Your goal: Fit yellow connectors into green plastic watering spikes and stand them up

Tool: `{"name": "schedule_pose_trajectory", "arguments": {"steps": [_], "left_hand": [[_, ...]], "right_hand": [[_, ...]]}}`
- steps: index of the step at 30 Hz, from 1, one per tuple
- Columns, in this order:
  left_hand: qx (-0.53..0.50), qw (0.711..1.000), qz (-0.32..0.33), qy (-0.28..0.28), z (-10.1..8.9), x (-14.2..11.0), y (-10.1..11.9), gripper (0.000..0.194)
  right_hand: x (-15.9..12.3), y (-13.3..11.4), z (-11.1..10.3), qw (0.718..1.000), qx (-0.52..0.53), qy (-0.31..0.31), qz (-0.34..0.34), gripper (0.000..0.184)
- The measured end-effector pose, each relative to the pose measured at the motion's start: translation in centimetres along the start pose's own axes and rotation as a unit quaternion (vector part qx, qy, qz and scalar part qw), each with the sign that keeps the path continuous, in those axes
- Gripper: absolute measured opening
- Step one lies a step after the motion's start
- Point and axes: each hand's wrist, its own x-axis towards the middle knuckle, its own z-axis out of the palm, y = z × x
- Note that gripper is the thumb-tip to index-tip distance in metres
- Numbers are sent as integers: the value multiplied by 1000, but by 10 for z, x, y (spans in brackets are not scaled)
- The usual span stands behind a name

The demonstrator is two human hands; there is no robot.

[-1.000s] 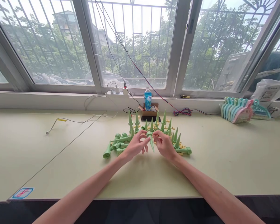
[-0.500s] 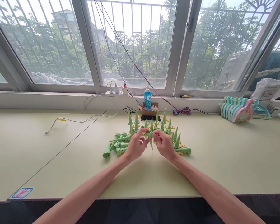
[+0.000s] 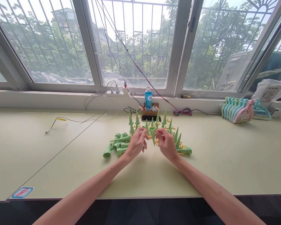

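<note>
A green plant watering spike (image 3: 153, 135) hangs between my hands, wide round opening up and point down. My right hand (image 3: 166, 143) is closed at its right side, thumb and fingertips pinched together; the exact grip point is too small to make out. Just left of the spike, my left hand (image 3: 137, 141) has its fingers apart and is clear of it. Several green spikes (image 3: 164, 119) stand upright behind my hands, with small yellow valves (image 3: 182, 145) among them. More green spikes (image 3: 118, 144) lie in a pile beside my left hand.
Behind the spikes lie a dark phone (image 3: 150, 118) and a small cardboard box (image 3: 151, 112) with a blue-labelled bottle (image 3: 148, 99). A white cable (image 3: 70, 119) runs across the table (image 3: 224, 162) at left. Pastel plastic pieces (image 3: 237, 110) stand at right, near a coiled cable (image 3: 183, 111).
My left hand has let go of the spike and drawn slightly left, its fingers loosening. The spike has shifted a little right and up along with my right hand.
</note>
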Motion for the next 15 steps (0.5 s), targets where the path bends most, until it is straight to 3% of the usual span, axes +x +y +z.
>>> {"name": "schedule_pose_trajectory", "arguments": {"steps": [4, 7, 15], "left_hand": [[-116, 983, -129, -60, -3, 2, 2, 42], [-159, 964, -189, -92, -3, 2, 0, 49], [-190, 950, -208, -135, -3, 0, 2, 55]], "right_hand": [[0, -3, 0, 999, 12, -34, -29, 21], [-1, -4, 0, 997, 20, -56, -50, 21], [-1, -2, 0, 996, 26, -67, -53, 22]]}}
